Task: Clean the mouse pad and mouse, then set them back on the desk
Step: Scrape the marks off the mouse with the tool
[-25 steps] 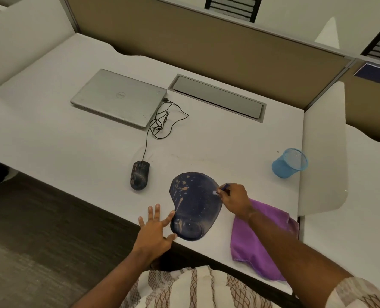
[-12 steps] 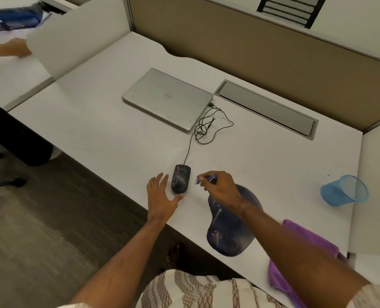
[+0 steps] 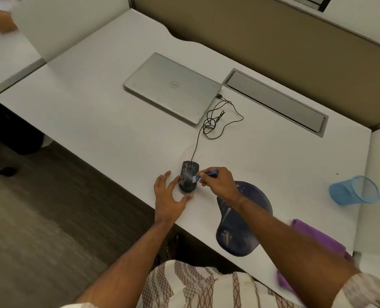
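Observation:
A dark wired mouse (image 3: 188, 174) streaked with pale dust sits near the front edge of the white desk (image 3: 95, 112). My right hand (image 3: 218, 182) pinches a small blue brush (image 3: 206, 175), whose white bristles touch the mouse's right side. My left hand (image 3: 169, 196) rests on the desk with fingers spread, cupping the mouse's left and near sides. To the right lies a dark blue mouse pad (image 3: 242, 227) with a wrist rest, also streaked, partly hidden under my right forearm.
A shut silver laptop (image 3: 173, 87) lies behind, with the mouse cable (image 3: 215, 123) coiled beside it. A grey cable hatch (image 3: 275, 101) is at the back. A blue mesh cup (image 3: 354, 190) lies on its side at the right. A purple cloth (image 3: 318, 238) sits front right.
My right hand carried the brush from the mouse pad over to the mouse. My left hand slid from the pad's edge to the mouse. The view shifted left.

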A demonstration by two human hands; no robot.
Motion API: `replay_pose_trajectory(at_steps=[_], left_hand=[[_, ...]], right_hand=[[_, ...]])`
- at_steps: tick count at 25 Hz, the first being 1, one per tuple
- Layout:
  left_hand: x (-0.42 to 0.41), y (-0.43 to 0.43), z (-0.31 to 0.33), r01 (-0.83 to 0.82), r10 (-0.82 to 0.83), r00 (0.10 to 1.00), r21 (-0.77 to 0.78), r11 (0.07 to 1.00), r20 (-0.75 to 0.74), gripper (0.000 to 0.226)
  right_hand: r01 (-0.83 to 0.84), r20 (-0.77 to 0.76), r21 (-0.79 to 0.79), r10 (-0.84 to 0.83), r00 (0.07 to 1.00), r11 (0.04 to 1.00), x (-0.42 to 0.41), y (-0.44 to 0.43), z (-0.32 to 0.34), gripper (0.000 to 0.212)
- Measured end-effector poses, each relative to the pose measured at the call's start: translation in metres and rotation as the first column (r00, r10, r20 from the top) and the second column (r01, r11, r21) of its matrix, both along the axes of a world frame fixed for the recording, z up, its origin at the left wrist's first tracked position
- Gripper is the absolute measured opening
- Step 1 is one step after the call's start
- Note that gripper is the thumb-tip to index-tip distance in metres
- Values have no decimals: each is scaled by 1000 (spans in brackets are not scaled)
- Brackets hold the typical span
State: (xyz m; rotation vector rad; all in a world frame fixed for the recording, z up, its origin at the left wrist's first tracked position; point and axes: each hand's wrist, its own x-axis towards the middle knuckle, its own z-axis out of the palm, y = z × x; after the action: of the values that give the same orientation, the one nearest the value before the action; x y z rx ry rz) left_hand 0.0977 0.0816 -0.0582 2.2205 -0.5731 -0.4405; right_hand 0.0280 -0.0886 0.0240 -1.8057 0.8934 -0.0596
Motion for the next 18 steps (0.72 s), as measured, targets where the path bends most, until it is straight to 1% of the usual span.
replay_pose_trajectory(at_steps=[4,6,8,10,13,16,18], left_hand=[[1,0,-3,-1,1,1000,-4,1000,12,69],[1,1,-4,1,-1,1000,-15,1000,16,68],[1,2,-6,1,0,1000,-25,1000,20,68],[1,2,-6,-3,3,1000,-34,999,14,68],[1,1,-4,-10,10,1000,-32,999,4,68],[0,1,-4,-11,12,1000,-38,999,10,66],[0,1,-4,-11,11,1000,-44,999,5,66]], right_hand=[[56,-48,-32,-58,997,998,-3,-7,-5,13],[87,-41,-43,-89,995,995,0,-9,-4,13],[103,15,25,-104,995,994,6,-5,1,14],[68,39,70,-71,997,995,10,0,4,15],[50,-21,24,-50,999,998,9,-1,-4,16],[84,-83,-23,-85,993,996,2,-11,-10,13],[113,-86,-45,-117,989,993,-1,-16,-9,11]])
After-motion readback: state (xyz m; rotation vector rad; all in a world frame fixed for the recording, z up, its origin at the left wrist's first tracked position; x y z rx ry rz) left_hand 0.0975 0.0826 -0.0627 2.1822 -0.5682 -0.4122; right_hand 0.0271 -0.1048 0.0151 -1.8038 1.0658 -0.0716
